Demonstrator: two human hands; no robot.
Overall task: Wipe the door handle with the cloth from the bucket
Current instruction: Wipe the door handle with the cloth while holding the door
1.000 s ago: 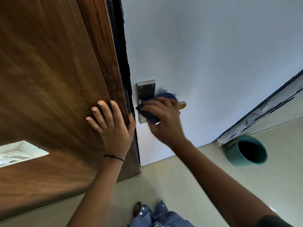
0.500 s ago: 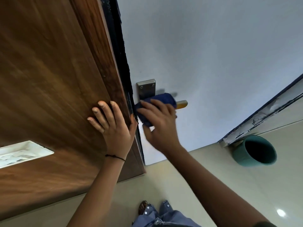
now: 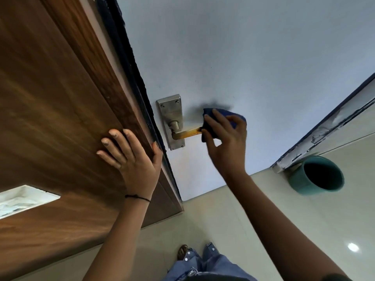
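Observation:
A brass lever door handle (image 3: 187, 133) juts from a steel backplate (image 3: 170, 112) on the pale door. My right hand (image 3: 225, 138) is closed around a dark blue cloth (image 3: 227, 116), which wraps the handle's outer tip; the lever's inner stretch is bare. My left hand (image 3: 129, 157) lies flat with fingers spread on the brown wooden door (image 3: 60, 118), its thumb hooked over the edge. The teal bucket (image 3: 316, 175) stands on the floor at the right, its inside dark.
The pale door panel (image 3: 243, 57) fills the upper middle. A chipped white door frame (image 3: 334, 122) runs diagonally at right, above the bucket. Glossy beige floor tiles (image 3: 223, 220) lie below. My jeans and a sandalled foot (image 3: 183, 251) show at the bottom.
My right hand has slid the cloth outward along the lever from the backplate to its tip, uncovering the inner part. My left hand stays on the wooden door.

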